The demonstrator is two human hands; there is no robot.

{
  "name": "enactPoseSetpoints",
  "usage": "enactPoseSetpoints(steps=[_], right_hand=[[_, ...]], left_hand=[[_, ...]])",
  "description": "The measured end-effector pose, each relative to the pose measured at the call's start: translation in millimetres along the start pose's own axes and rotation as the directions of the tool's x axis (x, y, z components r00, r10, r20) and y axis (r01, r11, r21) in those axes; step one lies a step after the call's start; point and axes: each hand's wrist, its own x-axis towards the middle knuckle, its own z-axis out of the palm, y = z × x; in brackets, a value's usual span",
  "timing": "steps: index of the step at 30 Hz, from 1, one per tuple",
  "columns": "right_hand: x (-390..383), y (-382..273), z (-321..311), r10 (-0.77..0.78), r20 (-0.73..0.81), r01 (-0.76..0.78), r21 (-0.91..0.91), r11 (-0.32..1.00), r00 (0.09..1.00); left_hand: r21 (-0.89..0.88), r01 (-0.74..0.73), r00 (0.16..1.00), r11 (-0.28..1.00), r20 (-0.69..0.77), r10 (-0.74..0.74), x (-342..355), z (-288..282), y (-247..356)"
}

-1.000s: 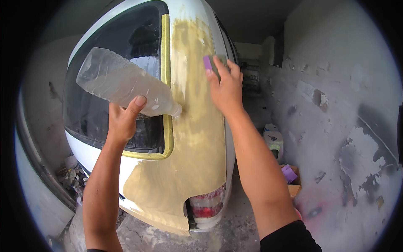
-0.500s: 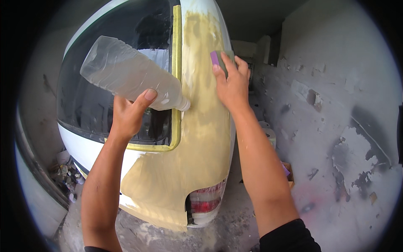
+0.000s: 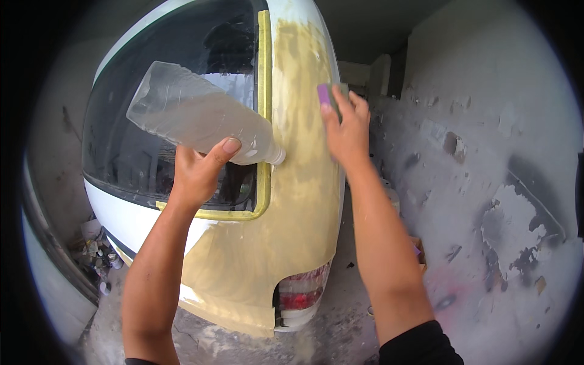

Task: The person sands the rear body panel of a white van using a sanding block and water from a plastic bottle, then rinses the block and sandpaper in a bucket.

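My left hand (image 3: 204, 167) is wrapped round a clear plastic bottle (image 3: 204, 109) that holds cloudy liquid. The bottle is tilted, its mouth pointing down to the right against or close to the body panel. Tan filler (image 3: 298, 188) covers this rear corner of the white vehicle (image 3: 112, 210). My right hand (image 3: 348, 131) grips a sanding block (image 3: 323, 95), purple at one end and dark along its face, at the panel's right edge. Whether the block touches the panel is hard to tell. Yellow masking tape (image 3: 264, 85) borders the dark rear window (image 3: 152, 152).
Below the filler sits the red and clear tail light (image 3: 300, 291). A grey wall with peeling paint (image 3: 511, 213) stands to the right. Clutter (image 3: 97, 255) lies on the floor at far left, beside a pale curved panel (image 3: 55, 274). A small box (image 3: 420, 252) is behind my right forearm.
Both hands appear slightly farther right and lower in view, with the bottle and sanding block still held. The vehicle has also shifted slightly right in the picture.
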Motion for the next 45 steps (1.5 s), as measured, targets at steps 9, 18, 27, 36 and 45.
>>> enactPoseSetpoints(steps=[9, 18, 27, 36, 45], right_hand=[[-130, -35, -32, -0.025, 0.076, 0.029, -0.054, 0.998, 0.997], [-119, -13, -24, 0.086, 0.106, -0.099, 0.125, 0.987, 0.991], [-58, 19, -18, 0.088, 0.063, -0.099, 0.191, 0.977, 0.994], [-228, -7, -65, 0.016, 0.114, -0.046, 0.266, 0.963, 0.993], [-76, 39, -17, 0.122, 0.056, -0.134, 0.377, 0.916, 0.991]], left_hand=[[0.008, -0.017, 1.000, 1.000, 0.012, 0.016, -7, 0, -4], [0.064, -0.004, 1.000, 0.998, 0.030, 0.003, -7, 7, 1], [0.103, 0.040, 0.998, 0.994, 0.037, -0.044, -13, 27, 0], [0.122, 0.001, 0.998, 0.992, 0.061, -0.009, -22, 27, -1], [0.238, 0.077, 0.997, 0.968, -0.001, -0.079, -23, 36, -6]])
